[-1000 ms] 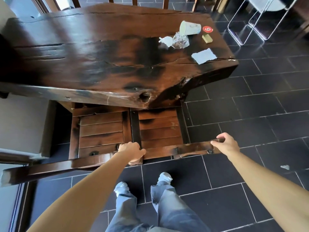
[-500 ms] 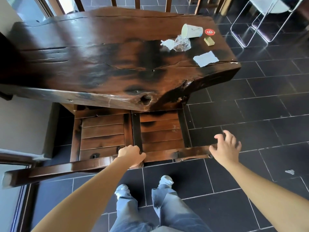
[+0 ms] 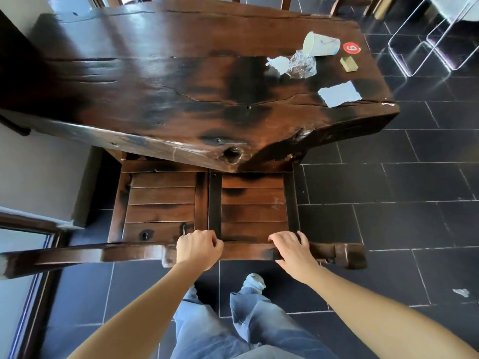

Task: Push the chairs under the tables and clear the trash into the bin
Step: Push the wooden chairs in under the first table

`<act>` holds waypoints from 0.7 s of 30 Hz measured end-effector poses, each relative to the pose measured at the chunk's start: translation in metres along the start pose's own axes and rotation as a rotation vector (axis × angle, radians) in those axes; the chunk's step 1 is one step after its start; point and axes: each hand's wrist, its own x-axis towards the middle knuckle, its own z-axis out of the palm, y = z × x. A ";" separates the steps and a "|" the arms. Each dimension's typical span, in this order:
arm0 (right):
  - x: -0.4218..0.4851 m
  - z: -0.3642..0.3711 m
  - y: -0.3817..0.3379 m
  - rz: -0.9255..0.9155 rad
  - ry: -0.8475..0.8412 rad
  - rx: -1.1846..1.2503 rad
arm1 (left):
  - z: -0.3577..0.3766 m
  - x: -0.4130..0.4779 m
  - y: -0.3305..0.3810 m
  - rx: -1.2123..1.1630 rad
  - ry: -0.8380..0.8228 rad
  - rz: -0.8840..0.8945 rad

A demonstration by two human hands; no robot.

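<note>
Two dark wooden slatted chairs stand side by side, seats partly under the big dark wooden table: the left chair and the right chair. My left hand and my right hand both grip the top rail of the right chair's backrest. Trash lies on the table's far right end: a tipped white paper cup, crumpled clear wrap, a white paper scrap and a torn pale paper piece.
A red round number tag and a small yellowish block also sit on the table. A paper scrap lies on the dark tiled floor at the right. Clear-framed chairs stand at the far right. A wall is at the left.
My right hand let go of the backrest's right end, opened, then moved left and gripped the rail nearer my left hand. The chairs sit slightly further under the table.
</note>
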 end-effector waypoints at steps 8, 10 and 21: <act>0.008 -0.004 0.011 -0.097 -0.026 -0.002 | -0.004 0.010 0.004 0.023 -0.035 -0.009; 0.013 -0.008 0.012 -0.097 -0.036 0.018 | -0.006 0.015 0.005 0.010 -0.045 -0.028; 0.040 -0.061 0.006 0.074 -0.529 0.341 | -0.013 0.018 0.002 -0.046 -0.190 -0.010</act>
